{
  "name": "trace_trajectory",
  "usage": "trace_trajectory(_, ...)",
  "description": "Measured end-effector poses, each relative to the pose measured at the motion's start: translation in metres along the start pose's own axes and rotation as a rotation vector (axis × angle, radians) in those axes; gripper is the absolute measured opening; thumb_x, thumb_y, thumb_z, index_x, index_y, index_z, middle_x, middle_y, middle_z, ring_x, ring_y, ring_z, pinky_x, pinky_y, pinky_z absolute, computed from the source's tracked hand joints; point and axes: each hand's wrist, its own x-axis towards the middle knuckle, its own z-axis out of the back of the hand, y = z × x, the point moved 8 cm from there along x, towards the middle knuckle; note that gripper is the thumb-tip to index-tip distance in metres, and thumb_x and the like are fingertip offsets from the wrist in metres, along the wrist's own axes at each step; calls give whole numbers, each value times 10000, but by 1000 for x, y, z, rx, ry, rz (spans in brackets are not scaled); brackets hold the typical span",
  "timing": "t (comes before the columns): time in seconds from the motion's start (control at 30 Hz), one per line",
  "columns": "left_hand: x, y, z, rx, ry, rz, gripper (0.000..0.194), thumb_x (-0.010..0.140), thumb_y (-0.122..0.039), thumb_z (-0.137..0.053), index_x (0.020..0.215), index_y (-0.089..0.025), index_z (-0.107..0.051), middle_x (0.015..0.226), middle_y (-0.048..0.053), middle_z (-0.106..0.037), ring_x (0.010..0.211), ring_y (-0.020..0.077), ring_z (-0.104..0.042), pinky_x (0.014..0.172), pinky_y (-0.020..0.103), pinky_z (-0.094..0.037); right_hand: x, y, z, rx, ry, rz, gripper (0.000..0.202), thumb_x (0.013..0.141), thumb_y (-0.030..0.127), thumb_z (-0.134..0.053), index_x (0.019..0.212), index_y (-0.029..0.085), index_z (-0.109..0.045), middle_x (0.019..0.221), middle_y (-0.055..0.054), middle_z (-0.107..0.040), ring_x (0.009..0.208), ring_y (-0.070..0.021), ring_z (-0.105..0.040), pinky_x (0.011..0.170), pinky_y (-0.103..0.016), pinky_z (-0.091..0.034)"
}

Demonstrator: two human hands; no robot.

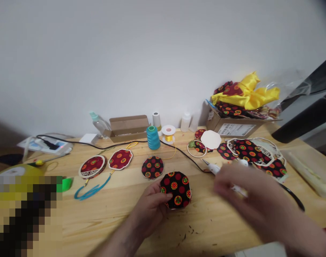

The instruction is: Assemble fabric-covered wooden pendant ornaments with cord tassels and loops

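My left hand [154, 202] holds a dark floral fabric piece [178, 189] by its left edge, thumb on top, above the front of the table. Off to the right, my right hand [236, 184] is smeared by motion. It is over a white tool with a pointed metal tip [213, 167], a glue gun or soldering iron by its look; whether the fingers grip it is unclear. A similar dark fabric piece [152, 167] lies flat behind my left hand.
Two red ornaments [120, 159] [92, 167] with blue tassels lie left. A teal thread cone [153, 137], yellow cord spool [168, 134] and open cardboard box [129, 134] stand behind. Framed fabric pieces [251, 151] and a cloth-filled carton [232, 126] are right. A black cable crosses the table.
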Motion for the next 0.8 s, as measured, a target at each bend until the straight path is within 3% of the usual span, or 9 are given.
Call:
trace_trajectory(0.07, 0, 0, -1, 5, -1, 7, 409, 653, -9, -582, 1056, -74, -612, 979, 177, -696, 877, 275, -661, 833, 452, -488, 9, -62, 36, -517, -88, -243, 236, 858, 286, -472, 716, 178, -627, 681, -74, -621, 610, -160, -525, 557, -280, -352)
trace_trajectory(0.13, -1, 0, -1, 13, -2, 10, 410, 655, -16, -582, 1062, -71, -604, 976, 181, -696, 875, 281, -662, 825, 451, -491, 17, -118, 50, -830, 72, -346, 285, 863, 257, -439, 707, 140, -647, 721, -139, -636, 642, -191, -540, 558, -302, -334)
trace_trajectory(0.2, 0, -1, -1, 19, -4, 6, 411, 653, -24, -586, 1061, -75, -600, 971, 179, -696, 862, 288, -664, 798, 454, -502, 22, -159, 52, -907, 217, -310, 264, 848, 137, -416, 815, 93, -674, 784, -191, -652, 723, -211, -562, 624, -319, -353)
trace_trajectory(0.27, 1, -2, 1, 24, -13, -2, 414, 646, -23, -592, 1056, -82, -599, 968, 170, -697, 848, 288, -665, 773, 448, -513, 24, -182, 51, -890, 272, -265, 329, 795, 18, -405, 999, 77, -656, 963, -205, -653, 890, -226, -558, 719, -312, -361)
trace_trajectory(0.4, 2, -3, 5, 17, -21, -25, 397, 654, -11, -590, 1042, -94, -604, 987, 153, -695, 877, 282, -659, 787, 444, -514, 22, -201, 42, -929, 327, -192, 434, 800, 18, -380, 1152, 143, -601, 1165, -152, -605, 1058, -256, -488, 791, -338, -349)
trace_trajectory(0.5, 2, -4, 6, 10, -17, -35, 382, 666, 2, -583, 1033, -102, -605, 1002, 145, -692, 888, 277, -657, 797, 452, -512, 22, -206, 39, -995, 340, -178, 437, 802, 34, -382, 1145, 189, -605, 1137, -123, -623, 1031, -263, -493, 748, -346, -363)
trace_trajectory(0.8, 1, -2, 9, 15, -22, -14, 440, 682, -3, -582, 1102, -135, -567, 1037, 128, -683, 941, 293, -641, 841, 510, -479, 31, -194, 57, -1101, 307, -135, 283, 807, 85, -424, 938, 120, -672, 998, -146, -644, 942, -261, -512, 755, -325, -384)
